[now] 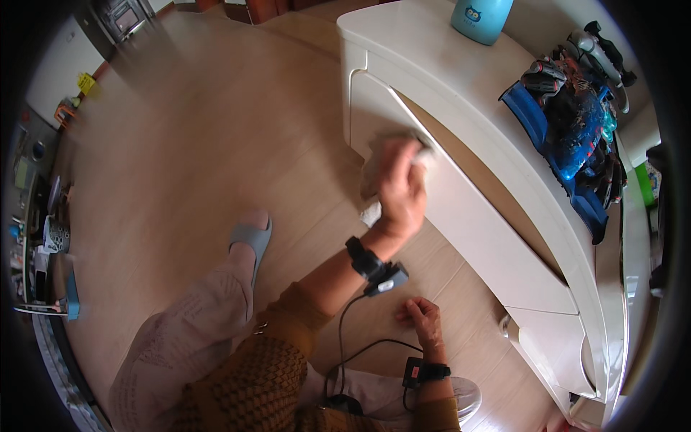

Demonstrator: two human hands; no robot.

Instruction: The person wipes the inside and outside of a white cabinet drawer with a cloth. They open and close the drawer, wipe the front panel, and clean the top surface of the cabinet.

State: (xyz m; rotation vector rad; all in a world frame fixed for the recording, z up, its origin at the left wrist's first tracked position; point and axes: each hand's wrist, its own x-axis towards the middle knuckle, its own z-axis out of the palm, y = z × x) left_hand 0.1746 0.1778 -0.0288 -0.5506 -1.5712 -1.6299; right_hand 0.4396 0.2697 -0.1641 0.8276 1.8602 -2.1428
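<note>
My left hand point(402, 186) is blurred and closed around a pale cloth point(371, 213). It rests at the tilted-out white front panel point(464, 216) of a curved white cabinet point(480, 102), near the panel's upper edge. Whether cloth and panel touch is hard to tell through the blur. Lower down, my right hand point(424, 318) hangs over the wood-look floor with its fingers curled in and nothing visible in them. Each wrist wears a black strap with a small box, and a dark cable point(343, 335) runs between them.
On the cabinet top stand a light blue container point(480, 21) and a blue toy vehicle point(572, 135) with dark and grey parts. My left foot wears a grey-blue slipper point(253, 240). Along the far left is a cluttered surface with a patterned cup point(55, 235).
</note>
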